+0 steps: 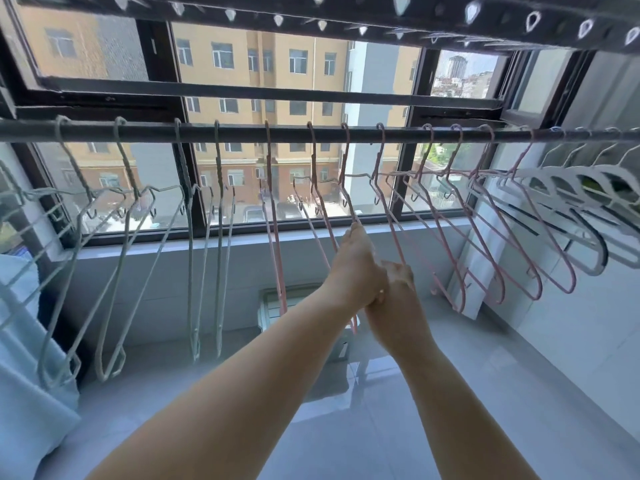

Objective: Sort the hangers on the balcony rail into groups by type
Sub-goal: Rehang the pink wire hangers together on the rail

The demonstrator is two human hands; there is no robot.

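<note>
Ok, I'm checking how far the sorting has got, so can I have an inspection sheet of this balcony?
Surface: rail across the window, hangers hooked all along it.
Job's things: pale green hangers on the left, pink hangers in the middle, white hangers on the right; they look grouped by type.
Clutter: light blue cloth at the left edge.
Grippers: left hand and right hand both grip pink hangers.
Cables: nothing seen.
Surroundings: window facing buildings, drying rack overhead, tiled floor.
</note>
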